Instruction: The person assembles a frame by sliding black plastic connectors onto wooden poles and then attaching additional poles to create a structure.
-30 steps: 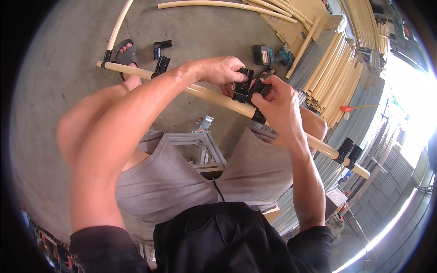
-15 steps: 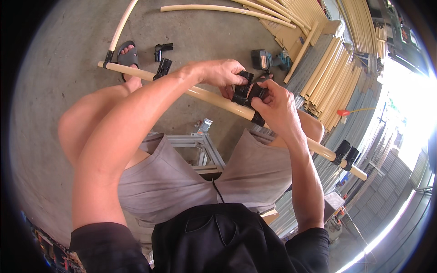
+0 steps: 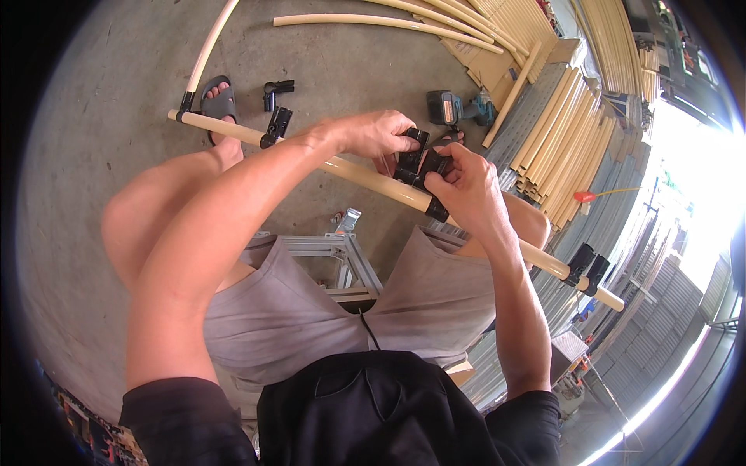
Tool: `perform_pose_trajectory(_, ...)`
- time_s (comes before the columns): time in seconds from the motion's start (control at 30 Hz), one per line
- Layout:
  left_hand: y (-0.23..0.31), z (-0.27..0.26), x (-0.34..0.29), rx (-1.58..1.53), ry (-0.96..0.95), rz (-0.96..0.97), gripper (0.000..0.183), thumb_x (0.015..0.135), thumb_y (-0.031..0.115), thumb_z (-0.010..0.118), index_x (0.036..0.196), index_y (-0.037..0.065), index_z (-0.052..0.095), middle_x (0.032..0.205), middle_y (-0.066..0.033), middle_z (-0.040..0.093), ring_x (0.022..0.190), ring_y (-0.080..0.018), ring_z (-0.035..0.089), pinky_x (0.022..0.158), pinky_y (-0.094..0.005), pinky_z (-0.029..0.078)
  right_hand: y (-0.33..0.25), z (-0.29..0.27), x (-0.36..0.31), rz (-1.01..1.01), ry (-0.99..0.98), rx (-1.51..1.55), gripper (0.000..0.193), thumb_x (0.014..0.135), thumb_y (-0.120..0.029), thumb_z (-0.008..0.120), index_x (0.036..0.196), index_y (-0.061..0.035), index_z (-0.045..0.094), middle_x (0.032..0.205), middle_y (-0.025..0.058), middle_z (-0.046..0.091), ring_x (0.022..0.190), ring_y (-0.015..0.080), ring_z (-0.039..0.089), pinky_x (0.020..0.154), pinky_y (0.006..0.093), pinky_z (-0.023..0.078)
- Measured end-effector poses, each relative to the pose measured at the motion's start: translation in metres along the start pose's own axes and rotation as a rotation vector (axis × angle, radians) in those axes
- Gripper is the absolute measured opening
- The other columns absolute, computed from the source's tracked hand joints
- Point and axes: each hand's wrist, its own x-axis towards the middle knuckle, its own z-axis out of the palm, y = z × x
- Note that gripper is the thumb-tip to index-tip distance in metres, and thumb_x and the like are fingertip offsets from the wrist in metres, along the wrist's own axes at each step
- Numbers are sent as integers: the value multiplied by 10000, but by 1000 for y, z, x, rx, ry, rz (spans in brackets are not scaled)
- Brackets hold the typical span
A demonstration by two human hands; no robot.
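A long cream pipe (image 3: 371, 179) lies slantwise across my knees. Near its middle, my left hand (image 3: 379, 133) pinches a black pipe joint (image 3: 414, 141) between thumb and fingers. Close beside it, my right hand (image 3: 472, 185) grips a second black pipe joint (image 3: 435, 164), its thumb on the near side. The two joints stand side by side on the pipe, and fingers hide part of each. Further left along the pipe sits another black joint (image 3: 277, 124). A pair of black joints (image 3: 587, 266) is fitted close to the right end.
A loose black joint (image 3: 277, 95) lies on the concrete floor (image 3: 155, 62). An upright cream pipe (image 3: 210, 50) joins the left end. Beyond my hands are a cordless drill (image 3: 462, 107) and stacked cream pipes (image 3: 559, 128). An aluminium frame (image 3: 342, 252) is between my legs.
Both hands and the joints in them have shifted very slightly left and down in the picture. Both grips look the same.
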Motion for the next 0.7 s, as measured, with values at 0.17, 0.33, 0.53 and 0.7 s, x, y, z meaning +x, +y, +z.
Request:
perform_pose_trajectory(0.17,0,3,-3,-11,16,18,253,1010,206,541,1072,-35,585,923,-106,666,773,-186,695,678,-333,623,1,-1,1,-7,-6,3,325,758,-124,672,1014,76,639,806,212,662,701,282,672,675,380,520)
perform_pose_trajectory(0.33,-9,4,0,27,12,23,272,1009,219,540,1093,-35,589,917,-95,660,788,-170,675,687,-333,600,-4,-2,0,-13,10,-6,315,763,-115,670,1009,80,638,763,200,663,651,265,663,640,370,513)
perform_pose_trajectory(0.53,-23,15,-2,231,-12,27,310,993,270,558,1038,-30,621,836,-56,626,749,-141,573,697,-325,486,-4,0,-1,-7,1,9,306,772,-108,669,1019,71,652,659,148,653,577,203,645,581,332,500)
perform_pose_trajectory(0.7,-12,17,-8,251,11,10,317,985,277,559,999,-33,623,793,-54,607,736,-152,529,693,-342,446,-3,-4,2,11,-2,-17,331,766,-106,673,1052,62,662,667,121,666,589,165,653,590,300,511)
